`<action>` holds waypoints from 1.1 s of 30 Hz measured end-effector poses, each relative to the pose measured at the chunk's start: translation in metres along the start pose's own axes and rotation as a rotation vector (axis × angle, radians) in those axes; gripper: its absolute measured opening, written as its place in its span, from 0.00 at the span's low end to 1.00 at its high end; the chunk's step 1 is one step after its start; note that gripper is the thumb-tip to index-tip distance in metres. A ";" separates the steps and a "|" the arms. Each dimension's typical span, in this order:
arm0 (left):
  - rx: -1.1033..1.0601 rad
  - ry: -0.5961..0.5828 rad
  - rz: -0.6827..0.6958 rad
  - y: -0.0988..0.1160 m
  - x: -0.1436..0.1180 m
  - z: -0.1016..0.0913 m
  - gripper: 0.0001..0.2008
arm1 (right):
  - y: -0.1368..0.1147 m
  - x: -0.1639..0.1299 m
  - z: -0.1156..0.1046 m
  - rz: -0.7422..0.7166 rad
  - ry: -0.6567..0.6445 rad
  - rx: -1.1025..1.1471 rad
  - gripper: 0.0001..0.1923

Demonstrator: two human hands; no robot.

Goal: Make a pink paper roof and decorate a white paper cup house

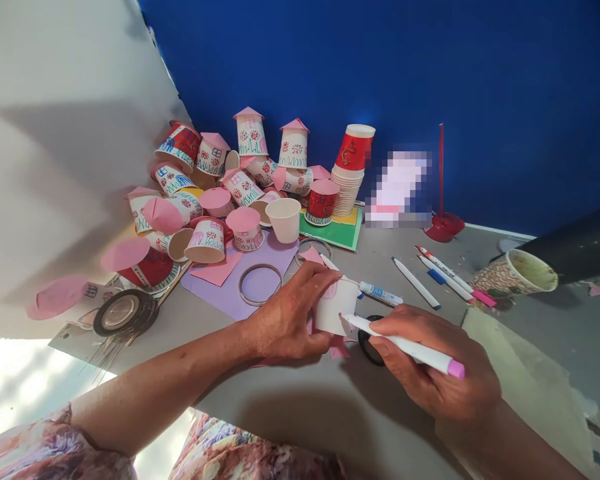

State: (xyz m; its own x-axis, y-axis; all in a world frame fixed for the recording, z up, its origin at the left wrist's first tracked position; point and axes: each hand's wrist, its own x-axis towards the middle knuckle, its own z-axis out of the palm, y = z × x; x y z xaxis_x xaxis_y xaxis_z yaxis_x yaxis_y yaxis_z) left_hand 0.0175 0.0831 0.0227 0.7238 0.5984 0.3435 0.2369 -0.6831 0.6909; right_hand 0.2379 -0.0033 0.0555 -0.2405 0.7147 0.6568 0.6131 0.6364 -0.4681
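Two bare hands are at work over the middle of the table (200,337), and here's how they stand: the left hand (297,310) has a white paper cup (337,312) pinched between finger and thumb, one at each end, while the right hand (443,367) has its fingers closed around a white pen (410,348) with a pink end. Pen tip right up at the cup's wall now, touching or all but touching, beside a few small red marks; a faint pink outline shows near the left fingers. Whether the cup rests on the table, I cannot tell.

How does it handle? Light, surely, with a thin wall that looks likely to dent under a hard squeeze. The safer hold seems to be at the rim and base, where a paper cup is stiffest. The pen looks light, stiff and smooth, best taken low on the barrel.

Just beyond the cup lies a glue tube (380,294), with a black tape roll (369,347) partly hidden behind the pen. Off toward the table's far left corner, decorated cups (250,140) crowd in a heap; a stack of cups (347,193) leans by the far edge.
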 end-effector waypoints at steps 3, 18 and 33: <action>-0.012 -0.005 -0.022 0.001 0.000 0.000 0.41 | -0.001 0.000 0.000 0.011 0.005 0.004 0.11; -0.003 -0.011 -0.011 0.002 0.001 0.000 0.40 | 0.003 -0.002 0.002 -0.012 -0.028 0.005 0.10; 0.017 0.009 -0.021 0.004 0.002 -0.001 0.38 | 0.000 -0.004 0.003 -0.013 -0.019 0.033 0.05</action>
State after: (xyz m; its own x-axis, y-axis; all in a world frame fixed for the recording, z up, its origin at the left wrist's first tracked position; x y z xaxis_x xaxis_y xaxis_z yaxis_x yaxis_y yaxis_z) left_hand 0.0185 0.0823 0.0267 0.7125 0.6163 0.3353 0.2627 -0.6775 0.6870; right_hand 0.2360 -0.0053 0.0512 -0.2622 0.7118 0.6516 0.5850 0.6543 -0.4792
